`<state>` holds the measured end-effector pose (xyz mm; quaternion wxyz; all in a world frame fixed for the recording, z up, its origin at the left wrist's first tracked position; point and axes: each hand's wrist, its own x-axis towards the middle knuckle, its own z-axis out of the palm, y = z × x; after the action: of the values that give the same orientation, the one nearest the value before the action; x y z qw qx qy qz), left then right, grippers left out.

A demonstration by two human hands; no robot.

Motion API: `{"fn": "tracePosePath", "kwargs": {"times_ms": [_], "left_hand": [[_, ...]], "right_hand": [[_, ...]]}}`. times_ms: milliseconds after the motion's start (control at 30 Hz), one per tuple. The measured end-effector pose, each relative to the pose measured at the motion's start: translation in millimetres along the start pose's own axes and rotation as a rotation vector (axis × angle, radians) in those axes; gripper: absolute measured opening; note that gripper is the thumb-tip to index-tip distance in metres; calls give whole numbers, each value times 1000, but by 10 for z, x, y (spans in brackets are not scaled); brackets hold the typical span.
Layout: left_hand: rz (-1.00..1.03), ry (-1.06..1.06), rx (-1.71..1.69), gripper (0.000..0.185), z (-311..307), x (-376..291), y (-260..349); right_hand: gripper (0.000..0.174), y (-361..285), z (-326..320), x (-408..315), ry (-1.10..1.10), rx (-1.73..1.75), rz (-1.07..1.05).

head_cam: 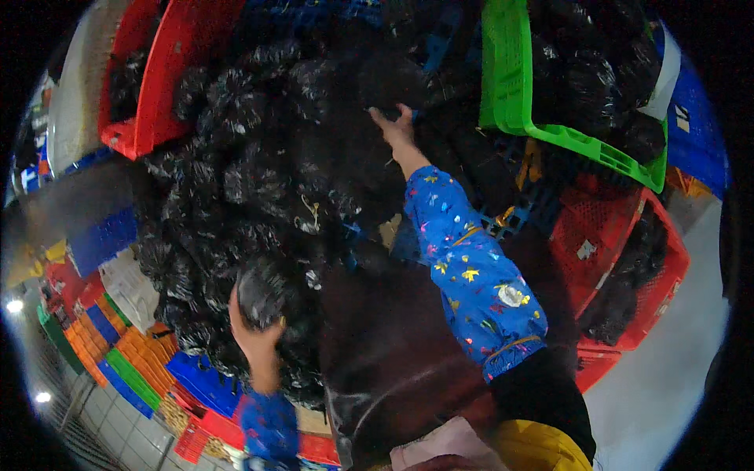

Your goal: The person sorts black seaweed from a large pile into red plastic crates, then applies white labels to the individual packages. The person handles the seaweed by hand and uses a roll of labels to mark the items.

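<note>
My left hand point(257, 338) is curved around a round bundle wrapped in black plastic point(265, 291), at the lower left of a large heap. My right hand point(397, 132) reaches to the upper middle, its thumb and fingers spread at the edge of a dark, blurred round bundle point(392, 79); whether it touches that is hard to tell. Many more shiny black plastic bundles point(235, 112) make up the heap on the left. Blue patterned sleeves cover both forearms. Yellowish scraps point(309, 209) lie on the heap near the middle.
A green plastic crate point(512, 100) with black bundles stands at the upper right, a red crate point(660, 294) with black plastic below it. Another red crate point(150, 88) is at the upper left. Dark brown sheeting point(400, 353) lies before me. Stacked coloured crates point(132, 359) stand at the lower left.
</note>
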<state>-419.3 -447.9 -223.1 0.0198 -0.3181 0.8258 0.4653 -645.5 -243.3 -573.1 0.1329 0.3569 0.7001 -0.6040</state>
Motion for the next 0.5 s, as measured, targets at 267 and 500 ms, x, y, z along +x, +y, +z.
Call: {"fn": "tracePosePath", "kwargs": {"times_ms": [267, 500], "left_hand": [[-92, -40, -165, 58, 258, -1450, -775], [-917, 80, -1058, 47, 537, -1042, -590]], "right_hand": [[53, 33, 136, 291, -327, 351, 3], [59, -306, -1667, -1665, -77, 94, 319]]}}
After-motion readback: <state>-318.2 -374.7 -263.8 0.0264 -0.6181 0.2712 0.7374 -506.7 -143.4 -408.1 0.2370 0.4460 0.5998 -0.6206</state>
